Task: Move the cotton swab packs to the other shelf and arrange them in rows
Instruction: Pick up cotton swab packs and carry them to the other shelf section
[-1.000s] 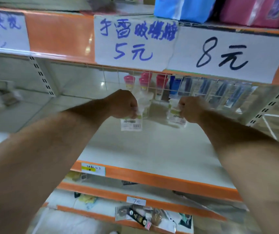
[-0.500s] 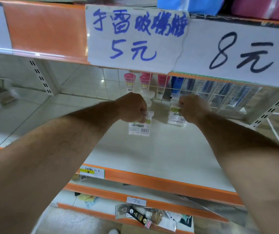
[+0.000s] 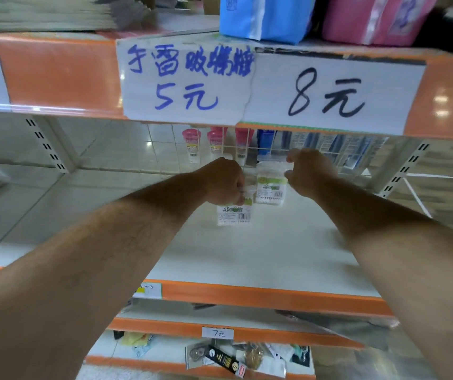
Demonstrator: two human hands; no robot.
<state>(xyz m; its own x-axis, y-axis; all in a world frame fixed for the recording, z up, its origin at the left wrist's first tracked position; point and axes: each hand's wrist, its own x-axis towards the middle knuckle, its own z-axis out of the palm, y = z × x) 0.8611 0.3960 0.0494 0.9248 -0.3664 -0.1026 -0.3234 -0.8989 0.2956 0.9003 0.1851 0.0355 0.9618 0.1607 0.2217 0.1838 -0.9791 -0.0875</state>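
On the white shelf [image 3: 247, 256], head view: two swab packs are held, one per hand.
The near pack [image 3: 235, 213] is gripped at its top by the curled fingers of the left hand [image 3: 224, 182]; whether its base touches the shelf cannot be told. The rear pack [image 3: 270, 187], upright, is pinched at its upper right edge by the right hand [image 3: 311, 171], just before the wire grid [image 3: 250, 148]. Pink tubes [image 3: 191, 144] are seen at the grid.
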